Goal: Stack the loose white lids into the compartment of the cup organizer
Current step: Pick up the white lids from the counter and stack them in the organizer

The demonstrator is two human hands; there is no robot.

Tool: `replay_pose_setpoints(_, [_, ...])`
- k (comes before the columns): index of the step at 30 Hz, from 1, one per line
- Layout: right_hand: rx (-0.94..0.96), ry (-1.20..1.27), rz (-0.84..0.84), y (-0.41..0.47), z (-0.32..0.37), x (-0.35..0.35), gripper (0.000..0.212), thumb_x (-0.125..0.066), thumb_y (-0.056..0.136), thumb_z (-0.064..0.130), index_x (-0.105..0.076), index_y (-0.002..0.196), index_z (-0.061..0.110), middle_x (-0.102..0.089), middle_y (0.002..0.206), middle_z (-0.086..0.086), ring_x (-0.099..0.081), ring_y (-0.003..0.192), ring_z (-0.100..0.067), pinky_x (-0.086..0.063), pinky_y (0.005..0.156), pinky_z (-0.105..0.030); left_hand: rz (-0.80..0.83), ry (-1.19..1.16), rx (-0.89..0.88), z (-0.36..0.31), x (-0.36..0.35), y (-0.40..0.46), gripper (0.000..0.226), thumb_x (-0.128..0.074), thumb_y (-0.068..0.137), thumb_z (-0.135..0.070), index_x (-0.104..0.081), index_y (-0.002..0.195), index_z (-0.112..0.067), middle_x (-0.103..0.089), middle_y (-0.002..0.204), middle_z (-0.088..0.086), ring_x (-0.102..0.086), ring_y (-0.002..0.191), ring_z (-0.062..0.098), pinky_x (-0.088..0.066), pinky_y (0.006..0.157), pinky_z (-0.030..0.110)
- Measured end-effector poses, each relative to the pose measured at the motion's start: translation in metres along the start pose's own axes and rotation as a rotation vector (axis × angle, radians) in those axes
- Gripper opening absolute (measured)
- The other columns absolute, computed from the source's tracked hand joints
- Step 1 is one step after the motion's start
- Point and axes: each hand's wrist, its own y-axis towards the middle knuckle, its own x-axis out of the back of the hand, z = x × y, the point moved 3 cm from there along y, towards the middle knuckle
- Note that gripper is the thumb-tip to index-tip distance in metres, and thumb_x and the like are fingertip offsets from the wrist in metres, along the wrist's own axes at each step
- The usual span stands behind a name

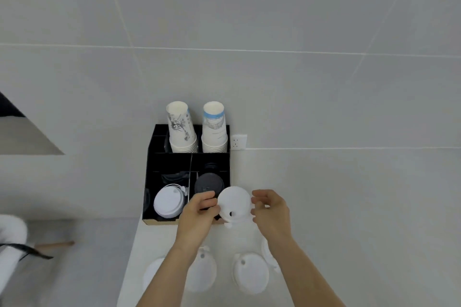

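A black cup organizer [152,147] stands against the wall. Its front left compartment holds a stack of white lids [168,202]; the front right one holds black lids [208,183]. I hold one white lid [234,203] in the air just right of the organizer's front corner, with its sip hole facing me. My left hand [198,217] pinches its left edge and my right hand [270,212] grips its right edge. Several loose white lids lie on the white counter below: one [252,273] between my forearms, one [202,269] beside my left forearm, one [152,274] further left.
Two stacks of paper cups [180,129] [214,129] stand upside down in the organizer's back compartments. A wall socket [238,142] sits right of the organizer. The counter's left edge [129,257] drops to a grey floor with a white object [11,244] at far left.
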Motion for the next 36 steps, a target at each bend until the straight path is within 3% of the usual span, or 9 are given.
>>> replay_pose_setpoints(7, [0.044,-0.019,0.143,-0.007,0.044,-0.105,0.030,-0.050,0.088,0.011,-0.071,0.095,0.032,-0.075,0.101,0.005,-0.072,0.098,-0.025,-0.060,0.092,-0.051,-0.141,-0.008,-0.035,-0.015,0.103,0.029,0.032,-0.063,0.085,-0.007,-0.067,0.108,-0.029,-0.074,0.106,-0.007,-0.068,0.097,0.021,-0.056,0.086,0.041])
replay_pose_setpoints(10, [0.051,-0.052,0.177,-0.005,0.047,-0.140,0.035,-0.050,0.086,0.006,-0.069,0.088,0.036,-0.076,0.097,0.004,-0.072,0.094,-0.023,-0.062,0.088,-0.050,-0.162,-0.009,-0.025,-0.009,0.132,0.045,0.035,-0.061,0.086,-0.002,-0.066,0.112,-0.025,-0.074,0.106,-0.007,-0.068,0.099,0.018,-0.054,0.089,0.043])
replay_pose_setpoints(13, [0.044,-0.088,0.195,-0.001,0.043,-0.166,0.036,-0.047,0.087,0.002,-0.071,0.100,0.025,-0.075,0.100,0.005,-0.072,0.088,-0.020,-0.064,0.084,-0.048,-0.156,0.016,0.012,0.003,0.150,0.061,0.039,-0.062,0.085,-0.002,-0.064,0.116,-0.025,-0.072,0.108,-0.008,-0.066,0.104,0.015,-0.053,0.096,0.042])
replay_pose_setpoints(16, [0.026,-0.126,0.211,0.002,0.035,-0.185,0.040,-0.045,0.088,0.000,-0.071,0.111,0.020,-0.074,0.110,0.001,-0.070,0.101,-0.024,-0.062,0.090,-0.049,-0.128,0.054,0.047,0.013,0.158,0.074,0.042,-0.063,0.082,-0.001,-0.064,0.111,-0.031,-0.069,0.112,-0.010,-0.065,0.106,0.013,-0.052,0.097,0.040])
replay_pose_setpoints(20, [0.005,-0.160,0.231,0.003,0.027,-0.201,0.042,-0.044,0.090,-0.001,-0.068,0.120,0.017,-0.072,0.121,-0.006,-0.067,0.112,-0.035,-0.059,0.097,-0.050,-0.090,0.117,0.056,0.027,0.160,0.086,0.042,-0.065,0.077,-0.006,-0.064,0.107,-0.036,-0.069,0.110,-0.017,-0.066,0.102,0.007,-0.053,0.085,0.031])
replay_pose_setpoints(26, [0.026,-0.227,0.249,0.005,0.020,-0.214,0.045,-0.044,0.093,-0.004,-0.065,0.128,0.015,-0.065,0.134,-0.006,-0.061,0.122,-0.023,-0.052,0.100,-0.031,-0.088,0.267,0.014,0.038,0.160,0.095,0.045,-0.063,0.080,-0.006,-0.058,0.111,-0.039,-0.067,0.103,-0.025,-0.065,0.102,0.003,-0.049,0.072,0.021])
replay_pose_setpoints(29, [0.019,-0.255,0.266,0.007,0.017,-0.217,0.045,-0.044,0.093,-0.004,-0.063,0.130,0.014,-0.063,0.137,-0.008,-0.059,0.125,-0.024,-0.052,0.103,-0.033,-0.087,0.375,-0.010,0.041,0.159,0.097,0.047,-0.061,0.082,-0.007,-0.055,0.118,-0.036,-0.066,0.102,-0.023,-0.066,0.101,0.007,-0.050,0.072,0.022])
replay_pose_setpoints(32, [0.020,-0.284,0.288,0.008,0.014,-0.219,0.045,-0.045,0.094,-0.003,-0.062,0.132,0.014,-0.063,0.136,-0.008,-0.060,0.122,-0.023,-0.052,0.101,-0.033,-0.095,0.518,-0.030,0.043,0.157,0.099,0.052,-0.059,0.082,-0.010,-0.052,0.128,-0.033,-0.069,0.110,-0.013,-0.065,0.098,0.008,-0.048,0.069,0.021])
replay_pose_setpoints(36, [0.024,-0.300,0.300,0.009,0.009,-0.223,0.047,-0.046,0.095,-0.002,-0.060,0.136,0.016,-0.060,0.115,-0.002,-0.061,0.097,-0.019,-0.056,0.093,-0.036,-0.064,0.722,-0.026,0.048,0.153,0.100,0.056,-0.057,0.082,-0.021,-0.048,0.137,-0.033,-0.071,0.110,-0.007,-0.065,0.102,0.020,-0.054,0.083,0.035])
